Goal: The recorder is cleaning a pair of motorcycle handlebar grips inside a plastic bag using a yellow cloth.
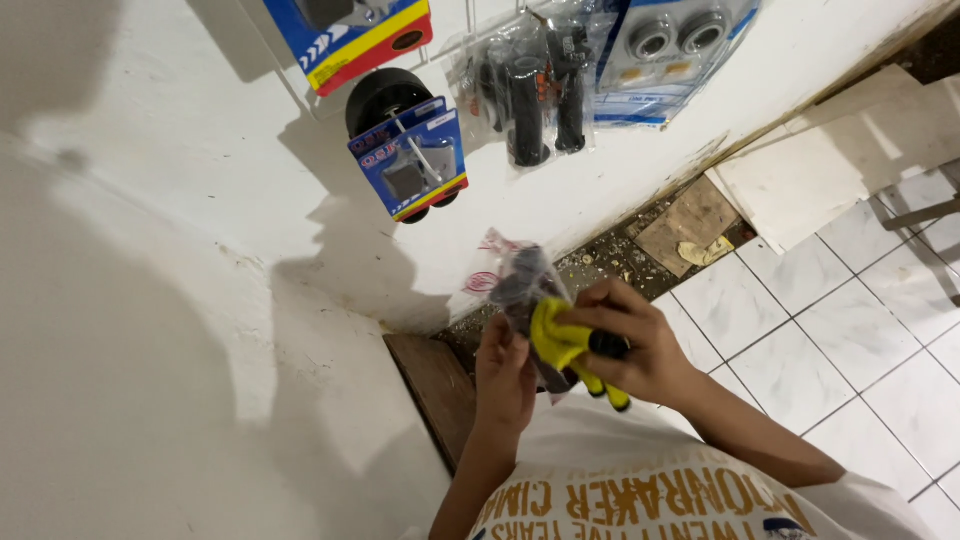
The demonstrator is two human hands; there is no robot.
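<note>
At the centre of the frame, a clear plastic bag (520,285) holds something dark that is hard to make out. The left hand (503,378) is closed around the bag's lower part from below. The right hand (632,345) is curled shut on a yellow cloth (560,345) pressed against the bag; its fingers hide part of a black piece beside it. On the white wall (180,300) above hang a blue card package (410,160), a bag of black handle grips (540,85) and a blue-and-yellow package (350,35) cut off at the top edge.
</note>
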